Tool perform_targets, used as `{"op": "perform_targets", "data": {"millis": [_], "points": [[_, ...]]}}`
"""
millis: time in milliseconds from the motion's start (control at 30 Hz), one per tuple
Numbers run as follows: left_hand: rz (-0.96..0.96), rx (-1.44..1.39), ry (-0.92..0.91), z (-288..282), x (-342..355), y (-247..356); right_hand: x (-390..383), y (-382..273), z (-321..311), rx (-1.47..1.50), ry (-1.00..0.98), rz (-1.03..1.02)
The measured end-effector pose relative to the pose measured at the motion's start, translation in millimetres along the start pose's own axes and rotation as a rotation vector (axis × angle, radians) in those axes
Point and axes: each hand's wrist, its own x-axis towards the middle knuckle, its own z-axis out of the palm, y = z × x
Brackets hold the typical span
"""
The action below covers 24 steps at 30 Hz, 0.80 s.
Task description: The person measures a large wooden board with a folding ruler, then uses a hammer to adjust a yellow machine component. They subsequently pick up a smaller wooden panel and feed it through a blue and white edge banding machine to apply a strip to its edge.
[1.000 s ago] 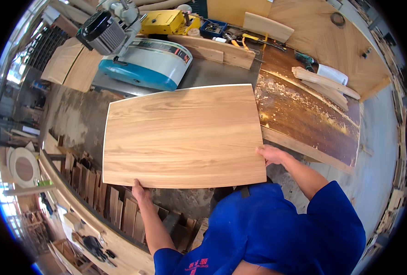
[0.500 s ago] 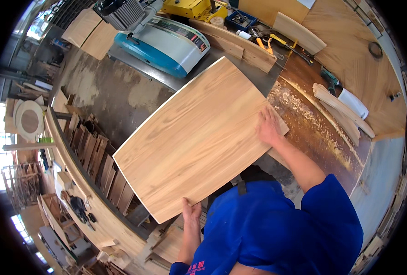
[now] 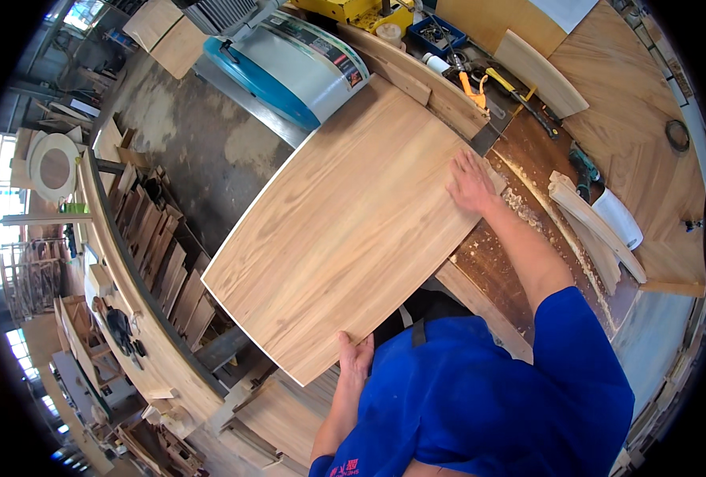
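A broad wooden panel (image 3: 345, 230) with bowed long sides and a pale edge lies slantwise in front of me. My left hand (image 3: 356, 354) grips its near edge, thumb on top and the other fingers hidden underneath. Toward the panel's right end, my right hand (image 3: 472, 183) rests flat on the upper face with its fingers stretched out. The panel's far corner reaches the blue and grey machine (image 3: 289, 75), at its metal table; whether they touch I cannot tell.
Wood shavings (image 3: 520, 207) litter the brown bench at right, near loose wood strips (image 3: 595, 226) and a cordless drill (image 3: 583, 168). A hammer (image 3: 520, 99) and a blue parts box (image 3: 436, 36) sit at the back. Stacked boards (image 3: 154, 246) stand at left behind a curved wooden edge.
The panel has moved slightly away from me, its far end now at the machine. Both hands have travelled with it, and my view has shifted a little.
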Motion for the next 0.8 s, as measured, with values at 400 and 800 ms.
{"op": "perform_targets", "data": {"millis": [400,800], "points": [[0.088,-0.041,0.064,47.5,5.6,4.9,43.6,-13.7,-9.2,-0.012,-0.053,-0.025],[0.215,0.008,-0.026,98.7,10.4,32.2,100.8,-42.6,-18.0,-0.208,-0.028,-0.127]]}}
